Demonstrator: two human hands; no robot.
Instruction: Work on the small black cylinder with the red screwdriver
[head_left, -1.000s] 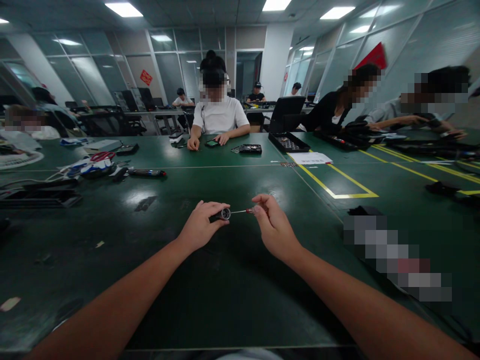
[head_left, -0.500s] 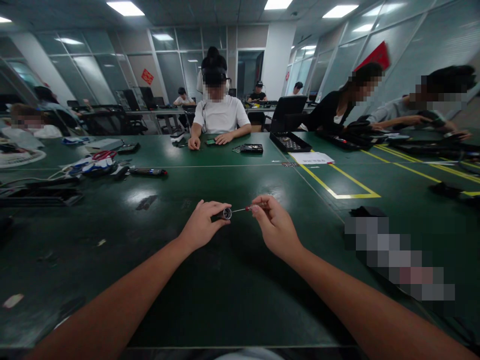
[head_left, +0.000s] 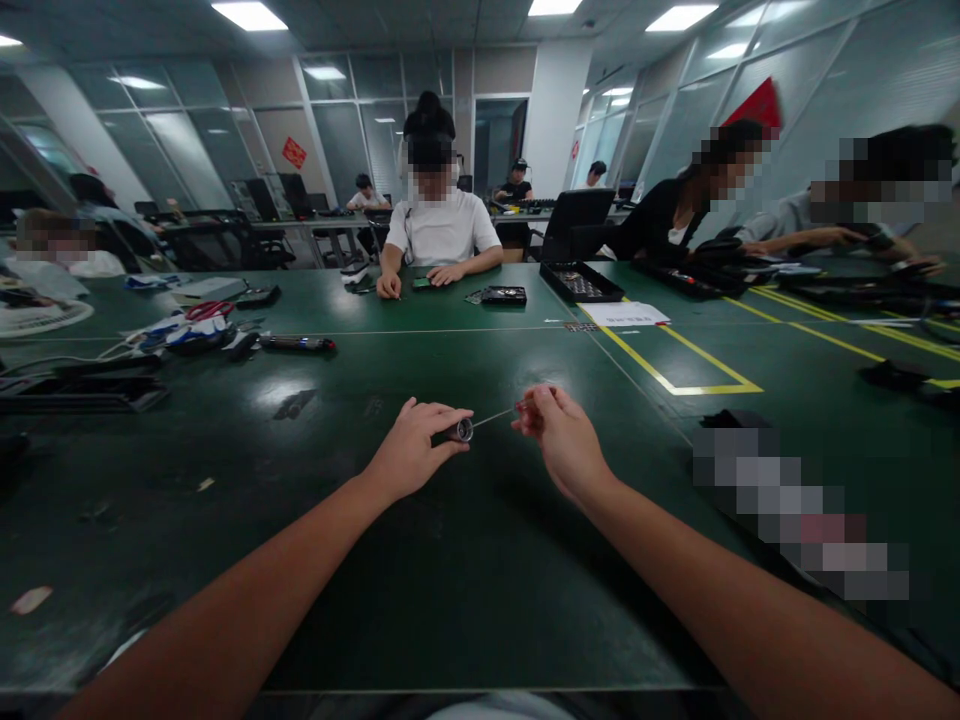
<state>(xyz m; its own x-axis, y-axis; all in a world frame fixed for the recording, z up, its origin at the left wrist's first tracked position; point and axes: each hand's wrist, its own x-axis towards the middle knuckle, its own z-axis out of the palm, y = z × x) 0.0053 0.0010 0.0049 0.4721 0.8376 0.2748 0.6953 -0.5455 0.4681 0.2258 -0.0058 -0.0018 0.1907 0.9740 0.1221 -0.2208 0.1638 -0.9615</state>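
Observation:
My left hand (head_left: pixel 411 448) is closed around a short dark tube (head_left: pixel 463 430), its round silver-rimmed end facing right, much like a flashlight body. The fingers hide most of the tube's length. In my right hand (head_left: pixel 561 435) is a screwdriver (head_left: pixel 493 416) with a thin metal shaft; the fingers cover most of its reddish handle. The shaft points left and slightly down, and its tip reaches the tube's rim. Whether the tip is inside the opening or just beside it, I cannot tell. Both hands are held over the green table (head_left: pixel 480 590).
Further left lie a dark pen-like tool (head_left: pixel 296 343), red-handled scissors (head_left: pixel 210 310) among cables, and a black tray (head_left: pixel 82 393). A person (head_left: pixel 439 235) sits opposite, hands on the table. A black parts box (head_left: pixel 581 283) and paper (head_left: pixel 626 314) are at the back right.
My right hand has shifted slightly right and rolled over, so the handle is now more covered and more shaft shows. My left hand and the tube have moved slightly right.

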